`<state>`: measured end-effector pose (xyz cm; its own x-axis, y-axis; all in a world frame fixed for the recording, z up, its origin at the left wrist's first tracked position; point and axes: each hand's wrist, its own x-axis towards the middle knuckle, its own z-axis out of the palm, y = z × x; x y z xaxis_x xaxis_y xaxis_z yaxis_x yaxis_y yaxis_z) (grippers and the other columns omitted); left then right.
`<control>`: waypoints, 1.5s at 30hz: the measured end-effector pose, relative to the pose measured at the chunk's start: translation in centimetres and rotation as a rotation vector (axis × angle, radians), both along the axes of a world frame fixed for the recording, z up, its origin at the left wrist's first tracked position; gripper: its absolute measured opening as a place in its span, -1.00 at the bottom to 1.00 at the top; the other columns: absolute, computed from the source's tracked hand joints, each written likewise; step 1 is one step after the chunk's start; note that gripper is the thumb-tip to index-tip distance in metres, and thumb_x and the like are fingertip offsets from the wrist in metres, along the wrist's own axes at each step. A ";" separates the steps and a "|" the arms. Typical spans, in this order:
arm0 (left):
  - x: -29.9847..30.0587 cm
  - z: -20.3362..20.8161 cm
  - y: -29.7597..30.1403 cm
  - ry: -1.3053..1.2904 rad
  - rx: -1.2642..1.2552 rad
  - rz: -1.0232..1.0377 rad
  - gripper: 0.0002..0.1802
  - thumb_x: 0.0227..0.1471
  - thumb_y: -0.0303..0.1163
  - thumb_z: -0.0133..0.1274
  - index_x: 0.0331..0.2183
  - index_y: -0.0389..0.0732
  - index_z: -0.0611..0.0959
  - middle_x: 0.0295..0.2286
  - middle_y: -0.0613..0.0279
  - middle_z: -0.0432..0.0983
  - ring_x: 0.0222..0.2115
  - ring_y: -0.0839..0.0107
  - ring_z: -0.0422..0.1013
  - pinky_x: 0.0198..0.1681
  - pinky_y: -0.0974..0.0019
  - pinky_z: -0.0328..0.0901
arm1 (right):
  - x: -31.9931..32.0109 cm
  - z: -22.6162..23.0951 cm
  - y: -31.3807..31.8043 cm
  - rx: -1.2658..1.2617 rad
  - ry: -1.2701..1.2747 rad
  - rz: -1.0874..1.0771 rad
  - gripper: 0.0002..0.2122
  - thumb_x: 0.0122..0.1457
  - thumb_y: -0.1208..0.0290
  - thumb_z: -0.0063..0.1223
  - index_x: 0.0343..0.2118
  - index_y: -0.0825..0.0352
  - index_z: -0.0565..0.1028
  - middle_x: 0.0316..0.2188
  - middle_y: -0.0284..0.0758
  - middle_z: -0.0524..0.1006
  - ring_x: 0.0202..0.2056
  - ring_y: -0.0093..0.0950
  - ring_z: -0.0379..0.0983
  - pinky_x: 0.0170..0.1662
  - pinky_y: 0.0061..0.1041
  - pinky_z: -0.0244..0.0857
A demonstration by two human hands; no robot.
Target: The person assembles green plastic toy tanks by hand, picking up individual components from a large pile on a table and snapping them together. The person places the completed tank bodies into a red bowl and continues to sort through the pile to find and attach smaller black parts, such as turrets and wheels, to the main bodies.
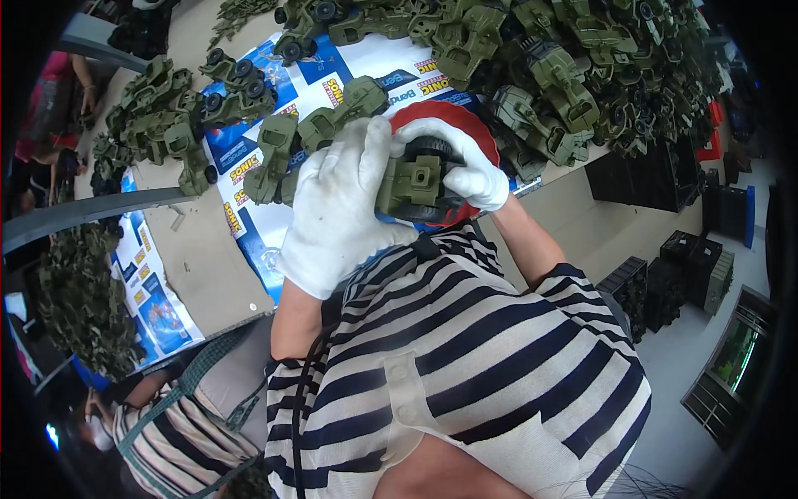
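Note:
An olive-green toy military vehicle [413, 185] with black wheels is held in front of my chest, at the table's near edge. My left hand [337, 204], in a white glove, lies along its left side with the fingers together and partly bent. My right hand [467, 160], also gloved in white, curls round the vehicle's far right end, thumb and fingers at a black wheel [427, 148]. Behind and below it sits a red round basin [485, 129], mostly covered by the toy and my hands. Just beyond my left hand lie several green toy vehicles [274, 150].
A big heap of green toy vehicles [557, 83] covers the table's far right. More are piled at the left [154, 108] and lower left [83, 299]. A grey metal bar [108, 218] crosses the left side. Dark crates [694, 266] stand on the floor at right. Another person [195, 416] is at lower left.

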<state>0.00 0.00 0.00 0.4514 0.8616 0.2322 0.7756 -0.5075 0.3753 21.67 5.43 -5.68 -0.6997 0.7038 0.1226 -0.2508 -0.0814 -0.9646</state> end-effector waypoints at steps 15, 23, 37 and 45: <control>2.4 -4.4 -2.4 -0.054 -0.006 0.367 0.02 -0.46 0.01 0.45 0.06 -0.20 0.40 -0.34 0.12 0.51 -0.24 0.19 0.47 -0.06 0.09 0.10 | 0.5 1.5 -3.0 0.223 -0.650 -0.202 -0.28 0.14 0.02 0.20 0.25 0.40 0.26 0.11 0.01 0.41 0.19 -0.18 0.30 0.24 -0.31 0.13; 3.3 -6.1 -4.3 -0.040 0.110 0.467 -0.20 -0.31 -0.21 0.33 0.04 -0.14 0.43 -0.35 0.25 0.41 -0.25 0.25 0.41 -0.07 0.10 0.05 | -0.2 5.9 -5.8 0.137 -0.995 -0.366 -0.67 0.10 0.15 0.30 -0.45 0.37 0.52 -0.65 -0.31 0.47 -0.66 -0.55 0.33 -0.54 -0.51 0.27; 3.4 -6.9 -5.2 -0.083 0.192 0.408 -0.29 -0.28 -0.33 0.27 0.01 -0.11 0.46 -0.39 0.30 0.38 -0.31 0.27 0.39 -0.16 0.16 0.03 | 0.9 4.0 -6.1 0.436 -0.842 -0.250 -0.78 0.13 0.29 0.25 -0.42 0.36 0.55 -0.54 -0.10 0.51 -0.48 -0.10 0.47 -0.44 -0.27 0.34; 3.6 -6.8 -4.9 -0.134 0.068 0.420 -0.21 -0.33 -0.28 0.32 0.03 -0.10 0.43 -0.33 0.23 0.39 -0.21 0.21 0.39 -0.08 0.11 0.05 | -0.5 4.1 -7.0 0.265 -0.856 -0.392 -0.75 0.14 0.32 0.26 -0.49 0.41 0.51 -0.64 -0.09 0.46 -0.61 -0.21 0.40 -0.49 -0.36 0.30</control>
